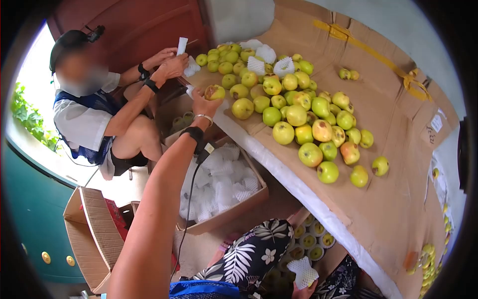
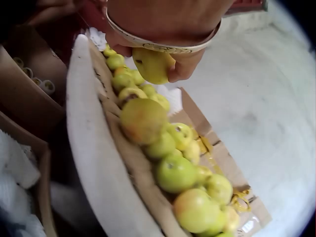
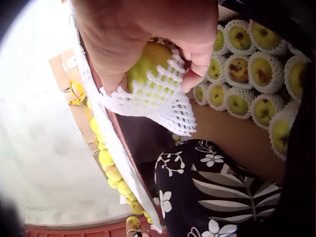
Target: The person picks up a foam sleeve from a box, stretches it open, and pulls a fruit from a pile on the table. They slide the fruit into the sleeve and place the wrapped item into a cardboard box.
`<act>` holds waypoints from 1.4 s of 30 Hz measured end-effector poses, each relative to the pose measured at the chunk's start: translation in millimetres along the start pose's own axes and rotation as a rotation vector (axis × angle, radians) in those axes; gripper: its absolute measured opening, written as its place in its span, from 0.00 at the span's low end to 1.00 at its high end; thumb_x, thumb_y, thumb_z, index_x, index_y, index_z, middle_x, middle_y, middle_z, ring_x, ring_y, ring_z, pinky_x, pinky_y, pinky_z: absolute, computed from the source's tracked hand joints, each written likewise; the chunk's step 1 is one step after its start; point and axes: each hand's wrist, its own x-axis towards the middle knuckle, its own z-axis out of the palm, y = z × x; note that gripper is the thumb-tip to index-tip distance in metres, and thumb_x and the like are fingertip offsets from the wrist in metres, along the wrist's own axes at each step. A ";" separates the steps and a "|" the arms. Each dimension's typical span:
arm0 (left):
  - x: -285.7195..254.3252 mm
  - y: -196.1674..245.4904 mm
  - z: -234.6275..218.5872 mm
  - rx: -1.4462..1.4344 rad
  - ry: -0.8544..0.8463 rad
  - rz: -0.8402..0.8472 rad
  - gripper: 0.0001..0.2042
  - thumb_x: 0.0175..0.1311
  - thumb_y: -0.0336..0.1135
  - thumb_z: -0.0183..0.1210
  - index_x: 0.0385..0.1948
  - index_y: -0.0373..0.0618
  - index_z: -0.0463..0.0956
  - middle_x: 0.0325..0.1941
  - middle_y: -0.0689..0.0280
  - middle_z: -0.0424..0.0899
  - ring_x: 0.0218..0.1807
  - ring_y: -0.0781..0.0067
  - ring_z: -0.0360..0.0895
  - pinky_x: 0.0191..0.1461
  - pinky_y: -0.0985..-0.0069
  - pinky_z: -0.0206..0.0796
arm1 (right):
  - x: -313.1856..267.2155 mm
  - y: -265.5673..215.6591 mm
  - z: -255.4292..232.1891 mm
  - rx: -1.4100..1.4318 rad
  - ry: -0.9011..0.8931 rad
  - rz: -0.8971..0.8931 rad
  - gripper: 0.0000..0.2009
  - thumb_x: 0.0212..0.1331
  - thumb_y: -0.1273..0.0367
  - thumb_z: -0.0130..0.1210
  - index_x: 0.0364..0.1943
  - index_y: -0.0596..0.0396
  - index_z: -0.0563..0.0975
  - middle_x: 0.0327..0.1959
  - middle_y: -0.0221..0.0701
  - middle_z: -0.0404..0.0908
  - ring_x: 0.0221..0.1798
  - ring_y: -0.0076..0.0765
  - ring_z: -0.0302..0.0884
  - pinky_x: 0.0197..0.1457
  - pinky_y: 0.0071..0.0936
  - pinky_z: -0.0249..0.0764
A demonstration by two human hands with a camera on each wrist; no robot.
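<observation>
My left hand (image 1: 203, 104) holds a yellow-green apple with a brown patch (image 1: 214, 92) at the left edge of the apple pile (image 1: 296, 115). In the left wrist view the fingers of that hand (image 2: 163, 29) curl round the apple (image 2: 154, 65) above the others. Low in the head view, my right hand (image 1: 304, 290) is by my lap with a white foam net (image 1: 302, 272). The right wrist view shows the right hand (image 3: 148, 39) gripping a green apple (image 3: 148, 69) partly inside the foam net (image 3: 170, 106).
A carton of foam nets (image 1: 219, 184) stands below the cardboard-covered table (image 1: 398, 199). Netted apples (image 3: 238, 69) sit in rows in a box beside my patterned trousers (image 3: 222, 192). Another person (image 1: 89, 109) sits at the left, holding a white net (image 1: 182, 46). An open carton (image 1: 94, 234) stands at lower left.
</observation>
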 end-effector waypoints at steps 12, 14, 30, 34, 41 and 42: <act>60.1 -58.6 40.8 0.193 0.025 0.009 0.44 0.32 0.45 0.72 0.55 0.40 0.58 0.47 0.53 0.76 0.50 0.56 0.74 0.52 0.68 0.65 | 9.6 9.0 3.0 -0.243 0.017 0.075 0.27 0.49 0.78 0.53 0.56 0.58 0.59 0.53 0.35 0.65 0.54 0.35 0.64 0.55 0.29 0.63; 69.9 -86.9 46.4 0.111 -0.051 0.045 0.47 0.32 0.46 0.72 0.58 0.40 0.54 0.49 0.53 0.75 0.52 0.56 0.72 0.55 0.68 0.63 | 10.1 9.7 2.7 -0.263 0.010 0.079 0.27 0.50 0.78 0.52 0.57 0.58 0.58 0.53 0.36 0.64 0.54 0.35 0.63 0.55 0.29 0.62; -165.3 -27.5 -45.5 -0.590 -0.605 -0.323 0.28 0.48 0.29 0.60 0.53 0.43 0.58 0.52 0.57 0.67 0.54 0.64 0.65 0.58 0.69 0.58 | -3.5 24.9 -24.5 -0.375 -0.135 -0.100 0.26 0.54 0.78 0.48 0.59 0.64 0.55 0.57 0.39 0.60 0.58 0.37 0.58 0.60 0.29 0.56; -327.3 48.0 -93.9 -0.344 -1.420 -0.027 0.16 0.51 0.34 0.62 0.42 0.44 0.72 0.37 0.64 0.77 0.38 0.75 0.76 0.42 0.79 0.69 | 11.9 28.1 -17.4 -0.536 -0.080 -0.432 0.33 0.32 0.77 0.58 0.52 0.60 0.62 0.46 0.36 0.67 0.51 0.35 0.67 0.53 0.33 0.66; -480.8 86.7 -72.8 -0.340 -1.363 0.323 0.27 0.46 0.44 0.61 0.49 0.45 0.66 0.46 0.54 0.71 0.50 0.52 0.68 0.55 0.65 0.60 | -43.7 -33.8 35.8 -0.898 -0.047 -0.579 0.33 0.36 0.69 0.65 0.51 0.54 0.62 0.42 0.39 0.72 0.45 0.36 0.71 0.52 0.31 0.67; -484.8 85.0 -76.1 -0.288 -1.326 0.351 0.26 0.45 0.43 0.62 0.48 0.44 0.67 0.45 0.54 0.72 0.49 0.52 0.69 0.54 0.65 0.61 | -39.7 -26.8 28.5 -0.829 -0.046 -0.598 0.34 0.36 0.69 0.65 0.52 0.54 0.62 0.43 0.39 0.72 0.46 0.36 0.70 0.52 0.33 0.67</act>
